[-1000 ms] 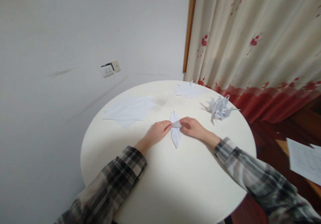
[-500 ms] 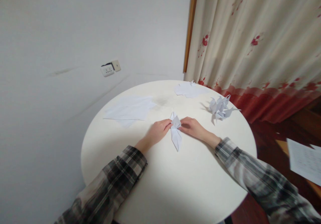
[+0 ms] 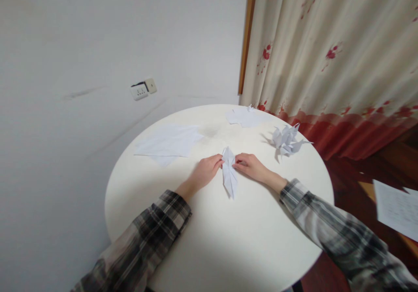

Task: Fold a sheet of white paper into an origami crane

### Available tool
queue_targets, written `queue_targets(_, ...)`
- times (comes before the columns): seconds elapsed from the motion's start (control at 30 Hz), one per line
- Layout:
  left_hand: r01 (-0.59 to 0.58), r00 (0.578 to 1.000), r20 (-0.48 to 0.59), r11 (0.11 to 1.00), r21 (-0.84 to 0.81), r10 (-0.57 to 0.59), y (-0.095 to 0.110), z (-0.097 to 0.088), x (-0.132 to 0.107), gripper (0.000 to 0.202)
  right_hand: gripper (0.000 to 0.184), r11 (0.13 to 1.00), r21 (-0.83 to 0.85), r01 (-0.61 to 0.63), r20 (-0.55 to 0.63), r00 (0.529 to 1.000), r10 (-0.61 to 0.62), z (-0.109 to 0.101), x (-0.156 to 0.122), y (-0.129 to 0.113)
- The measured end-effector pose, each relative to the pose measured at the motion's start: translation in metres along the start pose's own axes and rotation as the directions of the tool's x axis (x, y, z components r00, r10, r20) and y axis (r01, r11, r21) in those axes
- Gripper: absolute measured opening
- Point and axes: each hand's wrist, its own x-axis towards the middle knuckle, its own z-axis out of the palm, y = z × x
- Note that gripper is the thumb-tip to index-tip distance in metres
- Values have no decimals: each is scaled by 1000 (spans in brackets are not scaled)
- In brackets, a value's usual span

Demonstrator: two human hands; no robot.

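Observation:
A folded white paper (image 3: pixel 230 176), long and diamond-shaped with pointed ends, lies between my hands on the round white table (image 3: pixel 209 239). My left hand (image 3: pixel 208 169) pinches its left edge near the middle. On the opposite side, my right hand (image 3: pixel 251 165) grips the right edge between thumb and fingers. Creases run along the paper's length and across its middle. The fingertips partly cover its two side edges.
White paper sheets (image 3: pixel 168 141) lie at the table's left. More paper (image 3: pixel 244 117) is at the far edge, a small folded piece on it. A cluster of folded paper cranes (image 3: pixel 286 140) stands at the right. A wall socket (image 3: pixel 139 92) and curtain (image 3: pixel 326 65) are beyond.
The paper's upper flap, which was folded down across the middle, now extends away from me, so the paper shows as one long diamond. Both hands have stayed nearly in place.

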Motion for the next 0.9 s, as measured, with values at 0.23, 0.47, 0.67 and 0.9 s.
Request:
queue_targets(0.23, -16, 1000, 26, 997, -69, 17, 1, 1, -2, 20, 13, 1000, 5, -13, -23, 1000, 13, 0, 0, -1)
queue_targets(0.47, 8, 999, 52, 996, -92, -4, -1, 3, -1, 22, 11, 999, 33, -33, -36, 999, 34, 1, 0, -2)
queue_targets(0.67, 0, 999, 51, 990, -141, 7, -1, 4, 0, 24, 8, 999, 16, -29, -56, 998, 30, 3, 0, -1)
queue_targets(0.9, -19, 1000, 14, 988, -151, 21, -4, 9, 1, 24, 12, 999, 40, 13, -39, 999, -12, 3, 0, -4)
